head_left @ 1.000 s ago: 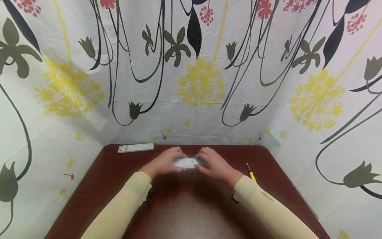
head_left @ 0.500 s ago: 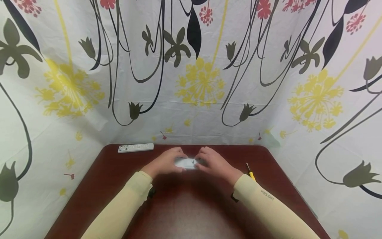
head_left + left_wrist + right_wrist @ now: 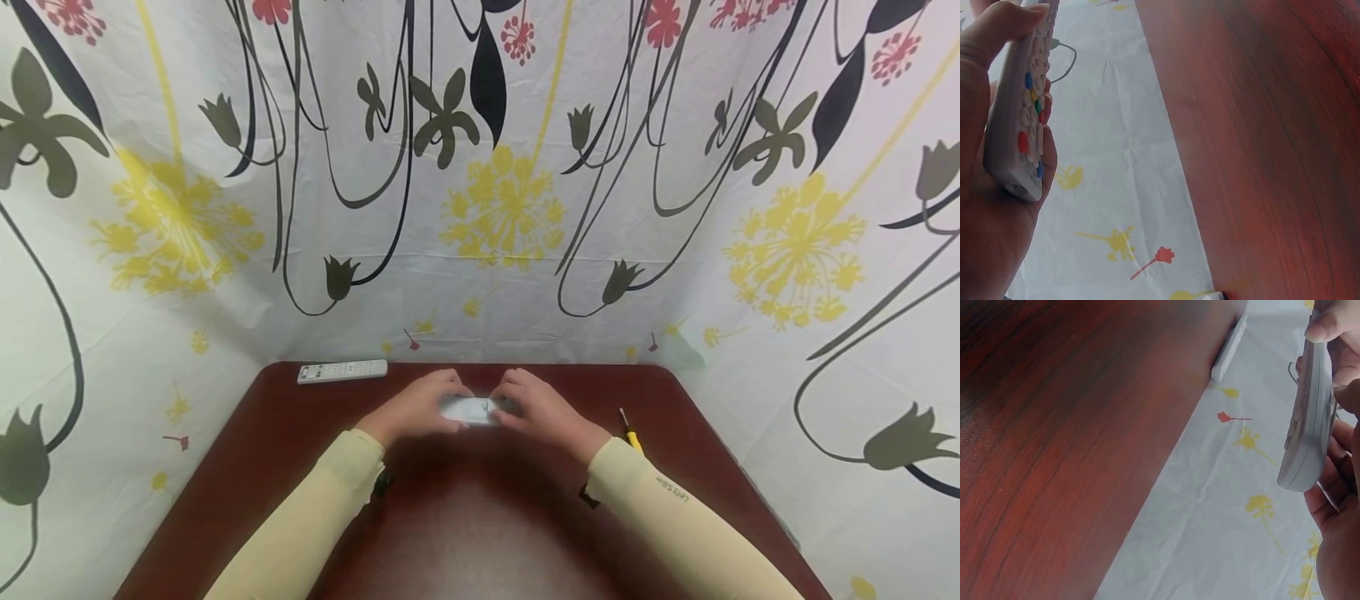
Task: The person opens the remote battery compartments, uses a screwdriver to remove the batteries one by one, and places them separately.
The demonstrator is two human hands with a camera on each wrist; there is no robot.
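A spare remote [image 3: 342, 371] lies at the far left corner of the table [image 3: 480, 533], where it lay a second ago. The left hand [image 3: 415, 407] stays curled round the left end of the held remote [image 3: 468, 409], thumb on the top edge and fingers behind, the coloured buttons facing the palm in the left wrist view. The held remote hovers above the table's middle, level between both hands, and has barely shifted from the earlier frames. The right hand [image 3: 542, 408] still grips its right end, fingertips pinched on the casing; the right wrist view shows the plain back of the held remote [image 3: 1309, 419]. A yellow screwdriver [image 3: 628, 431] rests on the table just right of the right wrist, unmoved.
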